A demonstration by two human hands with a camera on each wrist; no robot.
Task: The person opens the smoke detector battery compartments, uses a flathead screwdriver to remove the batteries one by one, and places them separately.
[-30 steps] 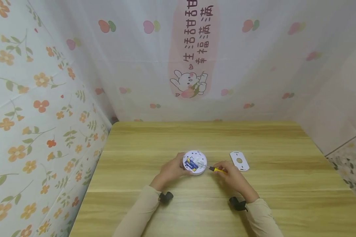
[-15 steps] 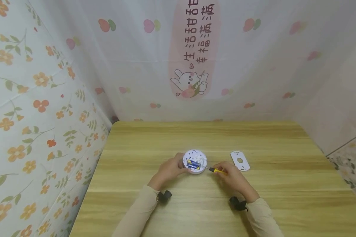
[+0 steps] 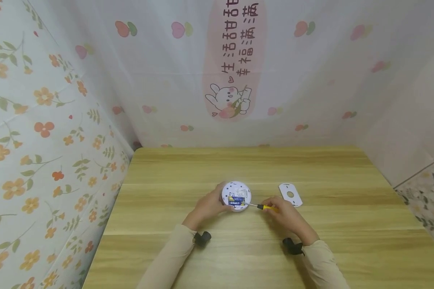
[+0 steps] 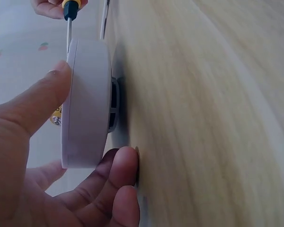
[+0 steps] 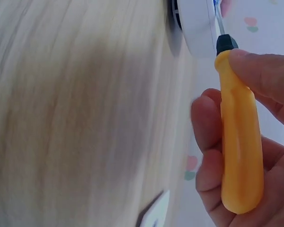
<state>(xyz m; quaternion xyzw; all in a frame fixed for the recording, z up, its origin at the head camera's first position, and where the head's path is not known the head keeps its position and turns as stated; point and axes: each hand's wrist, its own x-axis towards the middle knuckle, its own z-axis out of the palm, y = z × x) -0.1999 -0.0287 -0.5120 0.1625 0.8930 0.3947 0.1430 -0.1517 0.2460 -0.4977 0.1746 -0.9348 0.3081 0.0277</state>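
A round white smoke alarm (image 3: 236, 186) has its back face up, with blue-and-yellow batteries (image 3: 237, 200) in it. My left hand (image 3: 209, 205) grips its left side; the left wrist view shows the thumb on the back face and fingers curled under the white casing (image 4: 87, 104), whose vented front faces the table. My right hand (image 3: 285, 212) holds a screwdriver (image 5: 241, 151) by its yellow handle, thumb near the black collar. Its metal shaft points left, the tip at the right end of the batteries. In the left wrist view a battery end (image 4: 57, 117) sticks out beyond the back face.
A white mounting plate (image 3: 285, 192) with a round hole in its middle lies flat on the wooden table (image 3: 173, 168), just beyond my right hand. Patterned cloth (image 3: 159, 80) hangs behind the table and along its left side.
The smoke alarm has turned a little in my left hand, so the batteries lie more level in the head view. The screwdriver tip has shifted from the alarm's middle to the batteries' right end.
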